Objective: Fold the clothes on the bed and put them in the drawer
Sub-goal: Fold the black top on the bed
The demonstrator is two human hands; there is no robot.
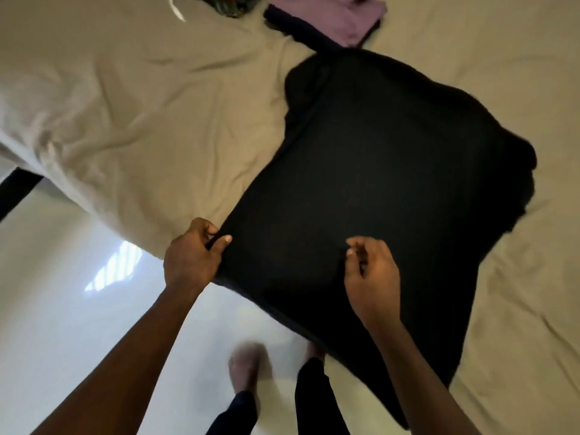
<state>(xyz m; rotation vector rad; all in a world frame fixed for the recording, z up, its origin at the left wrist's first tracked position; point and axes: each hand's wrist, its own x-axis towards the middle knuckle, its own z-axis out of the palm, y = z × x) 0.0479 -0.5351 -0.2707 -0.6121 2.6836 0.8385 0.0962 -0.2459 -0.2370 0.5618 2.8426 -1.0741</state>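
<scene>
A large black garment (376, 189) lies spread over the beige bed (141, 114), its lower hem hanging past the bed's edge. My left hand (191, 255) pinches the garment's lower left corner between thumb and fingers. My right hand (370, 271) hovers over the hem near the middle with fingers curled and thumb meeting a fingertip; whether it pinches fabric is unclear. A folded purple garment (342, 17) lies on a dark one at the far side of the bed.
A patterned dark cloth (232, 4) lies at the top edge of the bed. White glossy floor (78, 293) spreads below left, where my bare feet (248, 368) stand. A dark bed frame part (15, 189) shows at the left.
</scene>
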